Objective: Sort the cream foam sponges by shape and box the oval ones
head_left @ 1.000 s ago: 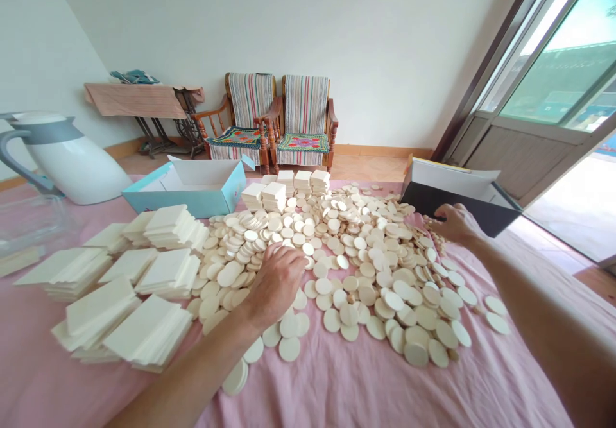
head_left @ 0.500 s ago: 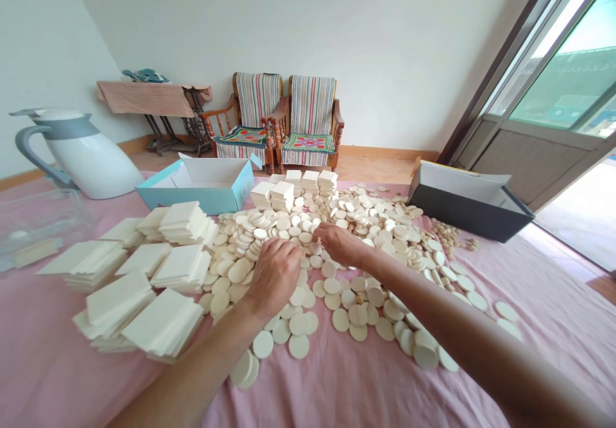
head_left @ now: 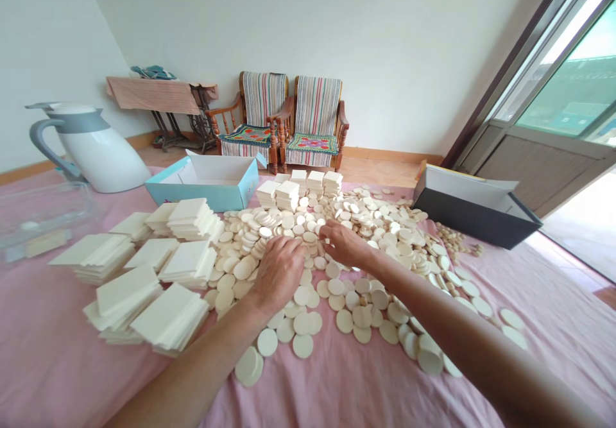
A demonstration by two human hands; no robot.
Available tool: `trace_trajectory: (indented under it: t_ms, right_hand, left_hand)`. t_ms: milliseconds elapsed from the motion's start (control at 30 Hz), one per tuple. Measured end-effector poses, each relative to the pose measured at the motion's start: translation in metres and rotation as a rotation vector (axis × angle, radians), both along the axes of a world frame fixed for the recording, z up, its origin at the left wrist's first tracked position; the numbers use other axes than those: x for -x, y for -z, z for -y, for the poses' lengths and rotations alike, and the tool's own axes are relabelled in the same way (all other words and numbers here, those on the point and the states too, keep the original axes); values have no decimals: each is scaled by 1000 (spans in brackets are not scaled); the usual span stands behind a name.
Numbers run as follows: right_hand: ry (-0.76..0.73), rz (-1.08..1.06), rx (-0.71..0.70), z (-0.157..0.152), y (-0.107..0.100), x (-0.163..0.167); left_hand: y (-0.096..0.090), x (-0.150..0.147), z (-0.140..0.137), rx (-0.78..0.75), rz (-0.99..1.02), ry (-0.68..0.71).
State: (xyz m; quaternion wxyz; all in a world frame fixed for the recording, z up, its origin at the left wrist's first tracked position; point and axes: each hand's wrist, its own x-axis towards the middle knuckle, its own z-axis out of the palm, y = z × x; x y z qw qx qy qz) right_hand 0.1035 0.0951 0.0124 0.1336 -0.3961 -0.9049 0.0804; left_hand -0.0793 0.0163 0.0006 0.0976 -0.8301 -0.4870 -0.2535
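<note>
Pale, thin round wooden discs [head_left: 302,323] lie in a broad loose heap on the pink cloth [head_left: 308,393]. Over the middle of this heap my left hand [head_left: 280,269] is closed, its fingers curled down and away from view. Close to its right, my right hand [head_left: 345,243] reaches in with bent fingers, the fingertips drawn together among the discs. What either hand grips, if anything, is hidden or too small to make out. To the left of my left hand stand several stacks of square wooden pieces [head_left: 171,316].
Smaller square stacks [head_left: 287,194] stand behind the heap, beside a light-blue open box [head_left: 202,194]. A black open box [head_left: 474,213] is at the right, near small wooden bits [head_left: 457,240]. A white jug [head_left: 103,158] and clear plastic tray [head_left: 45,213] are at the left.
The whole view has shifted slightly, so most things appear a little farther right. My hands stay at nearly the same place over the discs, with the right fingers slightly moved.
</note>
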Motion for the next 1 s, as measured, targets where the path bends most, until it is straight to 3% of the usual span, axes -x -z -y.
trace_trajectory:
  t_ms: [100,233,367,500,633,733,833,1000]
  right_hand:
    - [132,-117,-72,4,-13,-35]
    - [487,-93,-207,-3,-16,-119]
    - [780,116,-216,-12,3,-205]
    - [878,164,-168,-16,23,-244]
    - [830,27,-183,-6,14,-224]
    - [609,-58,-70,19,-2,-186]
    - [438,-6,8,51,-10,-151]
    - [493,226,-31,73,-7,-119]
  left_hand:
    - [0,0,0,1,3,8]
    - [-1,-1,0,16,8,10]
    - [-1,-2,-1,29,12,9]
    - [-1,-2,-1,24,1,5]
    - [-2,-1,-1,11,11,12]
    - [-2,-1,0,4,22,18]
    - [-3,0,-1,-30,47,19]
    - [-5,-1,1,-51,71,24]
